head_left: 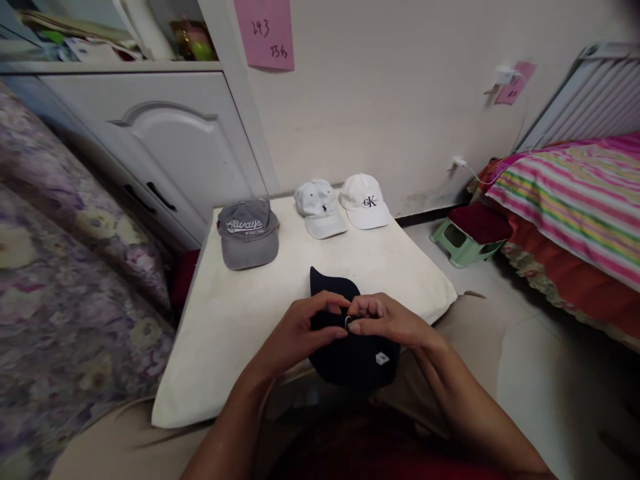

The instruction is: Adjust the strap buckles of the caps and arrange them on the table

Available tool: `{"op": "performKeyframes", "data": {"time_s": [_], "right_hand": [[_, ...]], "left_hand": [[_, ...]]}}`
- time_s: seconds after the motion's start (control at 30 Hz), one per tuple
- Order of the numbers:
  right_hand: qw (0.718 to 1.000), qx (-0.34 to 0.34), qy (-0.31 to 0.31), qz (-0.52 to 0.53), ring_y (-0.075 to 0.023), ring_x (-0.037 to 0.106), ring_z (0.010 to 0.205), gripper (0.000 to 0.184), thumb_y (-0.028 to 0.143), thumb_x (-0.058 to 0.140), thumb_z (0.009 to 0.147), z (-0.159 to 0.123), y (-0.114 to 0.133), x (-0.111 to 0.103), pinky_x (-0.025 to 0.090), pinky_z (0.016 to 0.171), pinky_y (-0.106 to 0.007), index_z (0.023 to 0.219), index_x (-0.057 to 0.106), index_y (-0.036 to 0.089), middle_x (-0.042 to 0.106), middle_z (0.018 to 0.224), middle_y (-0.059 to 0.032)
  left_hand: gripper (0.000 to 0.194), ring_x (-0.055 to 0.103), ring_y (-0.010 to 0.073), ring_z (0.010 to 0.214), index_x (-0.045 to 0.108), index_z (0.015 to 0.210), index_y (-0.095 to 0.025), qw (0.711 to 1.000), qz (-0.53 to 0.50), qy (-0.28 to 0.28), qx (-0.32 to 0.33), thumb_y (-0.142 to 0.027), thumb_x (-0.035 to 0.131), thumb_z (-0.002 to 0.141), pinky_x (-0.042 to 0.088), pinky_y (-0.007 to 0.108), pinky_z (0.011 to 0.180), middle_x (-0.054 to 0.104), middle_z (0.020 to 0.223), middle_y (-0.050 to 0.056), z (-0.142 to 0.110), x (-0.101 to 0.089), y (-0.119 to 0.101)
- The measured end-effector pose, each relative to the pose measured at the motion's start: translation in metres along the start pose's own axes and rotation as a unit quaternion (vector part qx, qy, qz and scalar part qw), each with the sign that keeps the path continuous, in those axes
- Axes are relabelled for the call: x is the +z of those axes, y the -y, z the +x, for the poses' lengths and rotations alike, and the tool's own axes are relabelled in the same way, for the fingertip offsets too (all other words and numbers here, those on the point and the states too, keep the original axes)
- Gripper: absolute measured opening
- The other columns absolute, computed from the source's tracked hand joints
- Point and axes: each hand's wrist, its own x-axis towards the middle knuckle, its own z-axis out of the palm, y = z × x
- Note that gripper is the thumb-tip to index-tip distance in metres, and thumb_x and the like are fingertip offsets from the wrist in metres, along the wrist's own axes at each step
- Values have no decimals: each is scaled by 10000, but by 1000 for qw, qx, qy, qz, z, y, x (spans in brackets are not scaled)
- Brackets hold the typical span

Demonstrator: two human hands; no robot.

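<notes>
A black baseball cap (350, 367) is held at the near edge of the table, its brim pointing away and a small white label on its near side. My left hand (305, 327) pinches the cap's strap from the left, thumb and fingertips closed. From the right, my right hand (387, 320) grips the same strap close to a small silvery buckle (348, 322). The fingertips of both hands nearly meet there and partly hide the strap. Beyond them lie a grey cap (250, 233) with white lettering, a pale grey cap (320, 208) and a white cap (366, 201).
A cream cloth covers the low table (200, 360). Behind it stand a white cabinet (170, 133) and the wall. A floral curtain (65, 300) hangs at left. On the right are a green stool (455, 243) and a bed with a striped cover (575, 193).
</notes>
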Motion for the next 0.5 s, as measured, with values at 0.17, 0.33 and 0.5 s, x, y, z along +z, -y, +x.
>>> {"op": "performKeyframes", "data": {"time_s": [0.17,0.33,0.5], "right_hand": [[1000,14,3,-3,-79,466,584,260,364,784,757,-2,9,-6,350,539,-205,836,634,167,552,674,49],[998,30,41,25,-86,535,574,290,422,743,796,-10,-1,-11,431,556,-215,877,633,167,594,697,37],[999,23,25,-9,-77,511,561,248,402,707,834,-13,-5,-13,362,504,-189,848,634,166,600,665,34]], "left_hand": [[167,614,171,810,682,969,-213,998,17,16,-56,-323,684,845,450,263,691,692,898,2,0,-2,-6],[152,559,148,713,667,869,-188,997,-9,-14,-76,-336,668,838,419,250,647,636,771,-17,-2,-4,-1],[178,556,146,727,658,867,-185,998,-4,9,-62,-359,625,878,418,244,652,625,780,-10,-4,-9,-2]]}}
